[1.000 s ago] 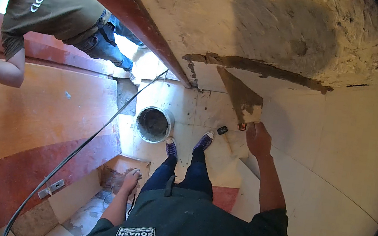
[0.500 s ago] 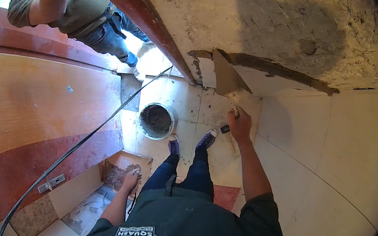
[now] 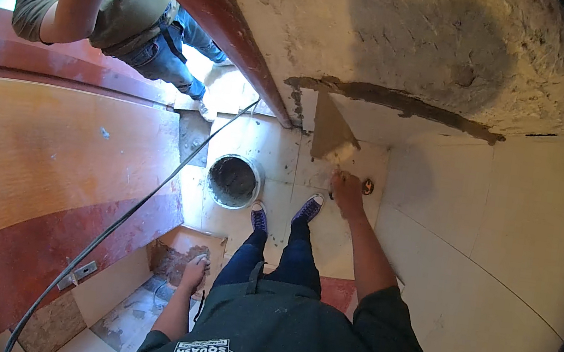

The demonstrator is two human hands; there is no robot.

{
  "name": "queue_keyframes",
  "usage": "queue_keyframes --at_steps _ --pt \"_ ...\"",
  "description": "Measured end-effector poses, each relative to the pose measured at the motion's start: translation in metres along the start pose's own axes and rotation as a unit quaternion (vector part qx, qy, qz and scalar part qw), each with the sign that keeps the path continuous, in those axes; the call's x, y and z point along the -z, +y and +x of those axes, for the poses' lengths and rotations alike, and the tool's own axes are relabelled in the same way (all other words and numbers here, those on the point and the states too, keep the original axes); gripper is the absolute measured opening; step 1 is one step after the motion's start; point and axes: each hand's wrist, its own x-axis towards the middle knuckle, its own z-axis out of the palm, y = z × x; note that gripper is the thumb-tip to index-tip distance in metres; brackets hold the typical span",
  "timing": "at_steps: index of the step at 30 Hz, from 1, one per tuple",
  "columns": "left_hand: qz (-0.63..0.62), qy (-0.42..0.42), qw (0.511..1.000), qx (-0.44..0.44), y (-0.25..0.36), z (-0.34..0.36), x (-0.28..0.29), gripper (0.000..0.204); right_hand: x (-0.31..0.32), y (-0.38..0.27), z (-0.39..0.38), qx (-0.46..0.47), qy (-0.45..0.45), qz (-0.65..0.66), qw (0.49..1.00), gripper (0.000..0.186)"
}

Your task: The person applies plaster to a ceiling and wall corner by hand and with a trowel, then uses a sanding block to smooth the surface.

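Clasping a triangular trowel (image 3: 330, 131) tightly, the right hand (image 3: 348, 193) is holding it near the far mortar strip (image 3: 405, 104); the left hand (image 3: 194, 273) is hanging half-curled, its contents unclear.

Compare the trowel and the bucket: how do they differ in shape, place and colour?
Shape: the trowel has a flat, triangular blade; the bucket is round and hollow.
Place: the trowel is in the right hand; the bucket stands on the floor.
Colour: the trowel's blade looks brownish; the bucket is pale outside.
Shared: both look smeared.
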Motion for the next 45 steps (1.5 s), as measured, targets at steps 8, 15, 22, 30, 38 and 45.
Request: queue_keyframes --at_steps 8,15,22,30,38,45 --pt "-0.038 -0.027 0.998 -0.028 -0.035 0.035 -0.003 0.042 0.05 -0.031 -0.06 -0.038 0.061 -0.088 0.993 0.031" --pt "-0.064 -0.015 0.997 -0.03 -0.029 0.036 0.0 0.036 0.084 -0.039 -0.021 0.09 0.149 -0.157 0.972 0.03" --pt "-0.002 -0.01 0.999 -0.053 -0.03 0.032 0.008 0.041 0.103 -0.024 0.012 0.131 0.201 -0.264 0.934 0.027" --pt "0.016 0.003 0.999 -0.028 -0.004 0.004 0.008 0.041 0.087 -0.01 0.034 0.181 0.235 -0.263 0.918 0.024" --pt "0.0 0.002 0.999 -0.034 0.004 0.002 0.006 0.04 0.085 -0.012 0.044 0.163 0.229 -0.289 0.915 0.026" --pt "0.03 -0.004 0.999 -0.04 -0.004 0.019 0.001 0.041 0.128 -0.052 0.019 0.109 0.089 -0.32 0.937 0.022"
